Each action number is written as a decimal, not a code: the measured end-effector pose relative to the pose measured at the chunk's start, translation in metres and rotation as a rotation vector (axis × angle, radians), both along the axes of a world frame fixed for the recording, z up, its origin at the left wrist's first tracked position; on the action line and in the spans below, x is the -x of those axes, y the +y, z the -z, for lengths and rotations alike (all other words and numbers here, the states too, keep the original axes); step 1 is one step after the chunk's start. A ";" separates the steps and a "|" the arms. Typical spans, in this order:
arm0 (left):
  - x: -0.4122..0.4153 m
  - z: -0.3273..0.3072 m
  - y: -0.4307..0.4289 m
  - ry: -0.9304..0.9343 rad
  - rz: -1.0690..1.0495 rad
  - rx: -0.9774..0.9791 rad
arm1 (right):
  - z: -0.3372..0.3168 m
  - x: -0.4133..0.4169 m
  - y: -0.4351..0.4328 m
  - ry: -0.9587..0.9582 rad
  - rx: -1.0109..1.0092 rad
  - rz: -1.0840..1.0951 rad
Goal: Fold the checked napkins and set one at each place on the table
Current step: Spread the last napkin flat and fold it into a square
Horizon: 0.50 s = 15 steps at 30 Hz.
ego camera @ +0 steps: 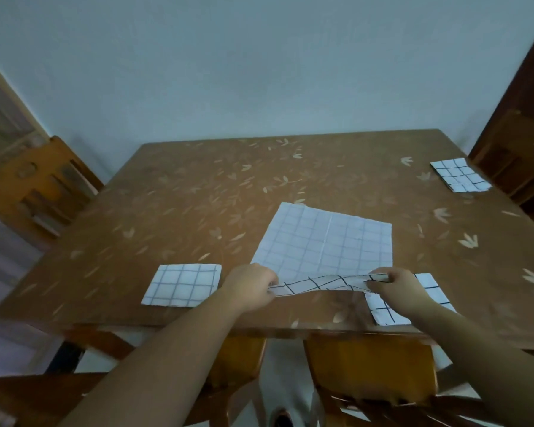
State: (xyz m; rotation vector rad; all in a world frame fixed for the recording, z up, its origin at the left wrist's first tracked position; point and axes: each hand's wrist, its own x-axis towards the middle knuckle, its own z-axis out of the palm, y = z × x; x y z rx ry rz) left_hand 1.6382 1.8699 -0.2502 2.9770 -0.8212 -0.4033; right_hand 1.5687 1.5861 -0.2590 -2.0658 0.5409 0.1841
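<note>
An open napkin [327, 238] lies flat on the table [173, 204], towards the near edge and a little right of centre, with a crease down its middle. Its near edge is lifted off the table: the left hand [249, 286] pinches the left end of that edge and the right hand [393, 286] pinches the right end, both closed on the cloth, so the raised strip sags and twists between them.

A folded napkin [182, 285] lies flat just left of the left hand, near the table's front edge. A second folded napkin [383, 312] lies at the front edge under the right hand and wrist, partly hidden by them. A third folded napkin [458, 174] sits well apart at the far right side of the table, beside a chair [518, 167].

Another chair [40, 183] stands at the left side, and two chair backs [370, 365] show below the near edge, between the forearms
</note>
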 end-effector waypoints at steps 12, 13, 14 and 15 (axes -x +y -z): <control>-0.038 0.004 0.005 0.025 -0.185 0.231 | 0.012 -0.019 -0.013 0.024 -0.058 0.110; -0.046 0.003 0.004 -0.008 -0.181 0.254 | 0.012 -0.023 -0.013 0.023 -0.058 0.134; -0.054 0.004 0.004 -0.044 -0.190 0.282 | 0.013 -0.028 -0.014 0.019 -0.057 0.162; -0.063 0.005 0.005 -0.084 -0.209 0.317 | 0.015 -0.033 -0.016 0.017 -0.054 0.188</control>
